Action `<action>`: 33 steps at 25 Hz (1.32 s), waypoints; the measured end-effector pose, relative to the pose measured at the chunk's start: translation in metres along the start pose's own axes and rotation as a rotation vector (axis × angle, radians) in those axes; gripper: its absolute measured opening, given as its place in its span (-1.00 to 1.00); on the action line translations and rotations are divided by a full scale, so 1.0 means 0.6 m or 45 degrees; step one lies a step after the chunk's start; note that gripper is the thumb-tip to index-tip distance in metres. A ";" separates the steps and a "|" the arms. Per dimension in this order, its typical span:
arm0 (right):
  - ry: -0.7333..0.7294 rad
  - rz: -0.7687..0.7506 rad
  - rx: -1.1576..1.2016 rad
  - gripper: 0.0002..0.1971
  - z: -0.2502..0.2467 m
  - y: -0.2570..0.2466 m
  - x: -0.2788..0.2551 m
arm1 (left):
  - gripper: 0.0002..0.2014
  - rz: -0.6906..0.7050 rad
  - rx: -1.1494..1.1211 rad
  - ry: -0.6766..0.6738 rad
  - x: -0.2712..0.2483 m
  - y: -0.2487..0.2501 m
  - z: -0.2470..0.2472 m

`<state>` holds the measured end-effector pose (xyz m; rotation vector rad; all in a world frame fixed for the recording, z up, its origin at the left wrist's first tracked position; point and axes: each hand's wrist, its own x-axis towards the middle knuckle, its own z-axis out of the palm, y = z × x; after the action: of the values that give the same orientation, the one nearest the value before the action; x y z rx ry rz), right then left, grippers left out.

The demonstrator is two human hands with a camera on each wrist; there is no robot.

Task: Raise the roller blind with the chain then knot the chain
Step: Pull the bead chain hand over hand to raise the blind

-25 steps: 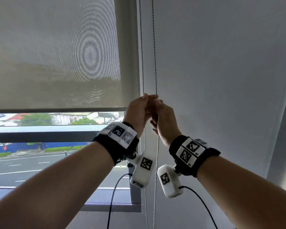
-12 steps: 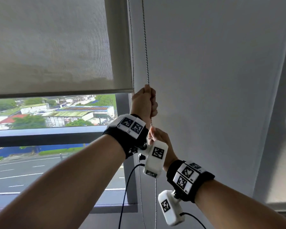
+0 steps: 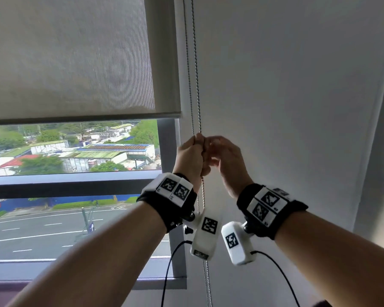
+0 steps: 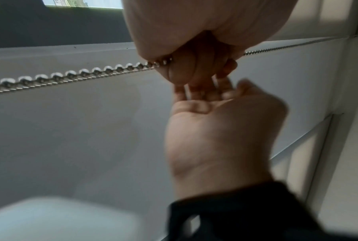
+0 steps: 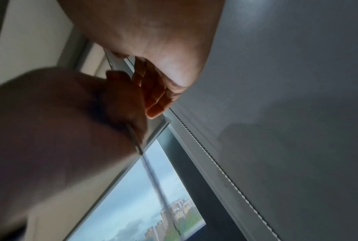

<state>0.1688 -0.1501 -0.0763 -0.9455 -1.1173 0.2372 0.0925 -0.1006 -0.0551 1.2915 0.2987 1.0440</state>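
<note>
The beige roller blind (image 3: pixel 75 63) hangs over the upper window, its bottom bar (image 3: pixel 75 119) partway up the glass. Two strands of metal bead chain (image 3: pixel 196 85) run down the wall right of it. My left hand (image 3: pixel 190 155) is a fist gripping the chain; in the left wrist view the beads (image 4: pixel 80 73) run into that fist (image 4: pixel 204 40). My right hand (image 3: pixel 225 158) is level with it, just to the right. Its palm (image 4: pixel 219 130) is open and its straight fingers (image 5: pixel 155 101) reach against the left fist, holding nothing that I can see.
A plain white wall (image 3: pixel 297 107) fills the right side. The dark window frame post (image 3: pixel 166 147) stands just left of the chain, with the sill (image 3: pixel 160 283) below. Black camera cables (image 3: pixel 171 262) dangle under both wrists. Below my hands the chain (image 3: pixel 206 280) hangs on down.
My right hand let go of the chain low down and rose beside the left hand. The blind's bottom bar is higher than one second ago, uncovering more window.
</note>
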 end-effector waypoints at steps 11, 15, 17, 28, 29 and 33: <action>-0.109 0.200 0.188 -0.58 0.077 -0.112 0.081 | -0.52 -0.058 -0.009 0.003 -0.040 -0.045 -0.023; -0.055 0.297 0.161 -0.58 0.082 -0.105 0.063 | -0.52 -0.092 -0.064 -0.063 -0.050 -0.056 -0.031; -0.052 0.297 0.148 -0.58 0.079 -0.102 0.056 | -0.50 -0.122 -0.099 -0.150 -0.052 -0.059 -0.039; 0.026 0.260 0.105 -0.55 0.046 -0.050 0.016 | -0.57 -0.056 -0.174 -0.288 -0.011 0.022 -0.035; 0.023 0.263 0.080 -0.55 0.041 -0.040 0.006 | -0.55 -0.047 -0.141 -0.304 -0.003 0.035 -0.032; -0.022 0.241 0.024 -0.54 0.026 0.005 -0.043 | -0.50 -0.057 -0.088 -0.321 0.025 0.079 -0.005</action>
<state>0.1449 -0.1555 -0.0940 -1.0346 -1.0403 0.4100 0.0762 -0.0909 -0.0089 1.3313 0.0986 0.8361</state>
